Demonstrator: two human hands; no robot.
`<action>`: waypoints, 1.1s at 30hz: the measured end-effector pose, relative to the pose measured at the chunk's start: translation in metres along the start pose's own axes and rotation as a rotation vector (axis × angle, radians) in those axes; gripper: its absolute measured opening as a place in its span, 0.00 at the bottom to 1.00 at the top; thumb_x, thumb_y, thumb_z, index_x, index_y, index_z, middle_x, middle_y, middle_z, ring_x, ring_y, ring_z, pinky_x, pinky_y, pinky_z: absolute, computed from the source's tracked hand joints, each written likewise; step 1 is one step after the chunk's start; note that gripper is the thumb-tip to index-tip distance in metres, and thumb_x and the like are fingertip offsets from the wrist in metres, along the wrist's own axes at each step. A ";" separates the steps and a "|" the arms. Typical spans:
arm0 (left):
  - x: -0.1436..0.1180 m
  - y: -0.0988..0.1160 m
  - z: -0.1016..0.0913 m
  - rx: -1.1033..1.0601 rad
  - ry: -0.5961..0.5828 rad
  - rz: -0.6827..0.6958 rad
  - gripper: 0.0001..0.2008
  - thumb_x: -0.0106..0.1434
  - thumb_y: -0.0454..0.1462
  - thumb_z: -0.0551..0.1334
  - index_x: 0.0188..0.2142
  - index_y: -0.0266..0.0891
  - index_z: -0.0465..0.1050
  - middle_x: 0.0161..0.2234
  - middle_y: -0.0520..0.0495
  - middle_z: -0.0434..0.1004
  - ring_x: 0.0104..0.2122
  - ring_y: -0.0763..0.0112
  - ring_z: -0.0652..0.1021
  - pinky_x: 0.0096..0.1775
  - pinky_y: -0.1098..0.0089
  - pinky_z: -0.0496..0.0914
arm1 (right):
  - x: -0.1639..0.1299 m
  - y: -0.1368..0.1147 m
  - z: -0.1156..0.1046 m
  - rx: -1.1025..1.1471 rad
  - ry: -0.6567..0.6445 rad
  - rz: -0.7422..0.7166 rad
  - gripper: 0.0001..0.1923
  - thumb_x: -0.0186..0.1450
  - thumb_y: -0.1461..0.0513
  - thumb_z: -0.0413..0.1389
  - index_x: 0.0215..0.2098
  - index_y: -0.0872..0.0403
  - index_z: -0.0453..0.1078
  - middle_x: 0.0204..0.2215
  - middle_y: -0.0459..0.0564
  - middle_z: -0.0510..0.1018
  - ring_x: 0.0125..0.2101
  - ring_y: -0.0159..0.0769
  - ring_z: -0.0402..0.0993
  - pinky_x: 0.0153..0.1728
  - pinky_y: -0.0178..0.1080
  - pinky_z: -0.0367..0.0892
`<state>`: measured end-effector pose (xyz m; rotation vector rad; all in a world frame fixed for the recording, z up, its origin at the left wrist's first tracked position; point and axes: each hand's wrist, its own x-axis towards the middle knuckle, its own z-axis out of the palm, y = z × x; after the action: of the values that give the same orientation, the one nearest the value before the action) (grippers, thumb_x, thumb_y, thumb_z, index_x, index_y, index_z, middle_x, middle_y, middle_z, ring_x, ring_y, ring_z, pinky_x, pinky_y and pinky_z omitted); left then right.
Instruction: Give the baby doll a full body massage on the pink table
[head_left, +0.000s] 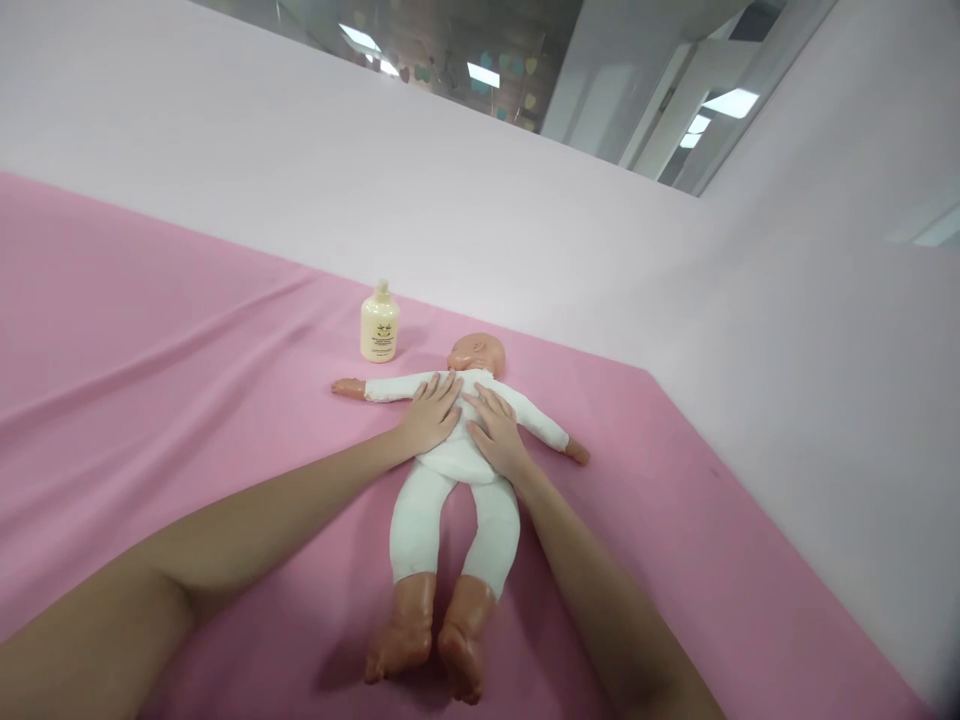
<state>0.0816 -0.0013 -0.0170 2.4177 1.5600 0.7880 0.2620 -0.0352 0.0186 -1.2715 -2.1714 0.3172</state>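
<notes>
A baby doll (450, 500) in a white bodysuit lies on its back on the pink sheet (150, 380), arms spread, feet toward me. My left hand (431, 412) rests flat on the doll's chest, fingers together and pointing toward its head. My right hand (496, 432) lies flat beside it on the chest and belly. Neither hand grips anything. A small cream lotion bottle (380, 323) stands upright just beyond the doll's outstretched arm, left of its head.
The pink sheet covers a wide surface that ends at a pale pink wall (450, 200) behind and at the right. A window or mirror strip (480, 60) with ceiling lights runs above the wall.
</notes>
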 end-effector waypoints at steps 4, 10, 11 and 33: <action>-0.001 0.001 -0.007 0.016 -0.043 0.048 0.30 0.73 0.44 0.44 0.72 0.42 0.51 0.74 0.44 0.47 0.73 0.53 0.50 0.69 0.46 0.48 | 0.004 0.007 0.000 -0.071 -0.093 0.094 0.30 0.72 0.53 0.44 0.71 0.47 0.56 0.73 0.50 0.52 0.74 0.46 0.40 0.71 0.58 0.36; 0.004 -0.006 -0.012 0.037 -0.033 -0.002 0.30 0.74 0.44 0.43 0.72 0.38 0.52 0.72 0.41 0.52 0.71 0.56 0.56 0.69 0.54 0.51 | 0.008 0.046 -0.001 -0.075 -0.028 0.323 0.37 0.73 0.49 0.40 0.74 0.57 0.45 0.74 0.57 0.47 0.74 0.48 0.40 0.71 0.54 0.39; 0.004 -0.008 -0.012 0.049 -0.028 -0.014 0.30 0.74 0.44 0.43 0.72 0.37 0.52 0.72 0.41 0.54 0.70 0.57 0.58 0.69 0.55 0.52 | 0.008 0.052 -0.001 -0.088 -0.022 0.343 0.37 0.73 0.49 0.40 0.74 0.58 0.45 0.74 0.58 0.49 0.74 0.48 0.41 0.71 0.53 0.40; 0.007 -0.040 -0.035 0.398 -0.052 -0.290 0.28 0.72 0.49 0.41 0.54 0.35 0.71 0.52 0.31 0.77 0.51 0.43 0.75 0.54 0.47 0.60 | -0.009 0.073 -0.015 -0.692 0.160 0.484 0.26 0.74 0.52 0.41 0.49 0.61 0.74 0.45 0.66 0.80 0.49 0.53 0.73 0.55 0.51 0.56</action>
<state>0.0336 0.0175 -0.0007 2.3425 2.1513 0.3870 0.3264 -0.0074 -0.0076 -2.1192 -1.8647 -0.3823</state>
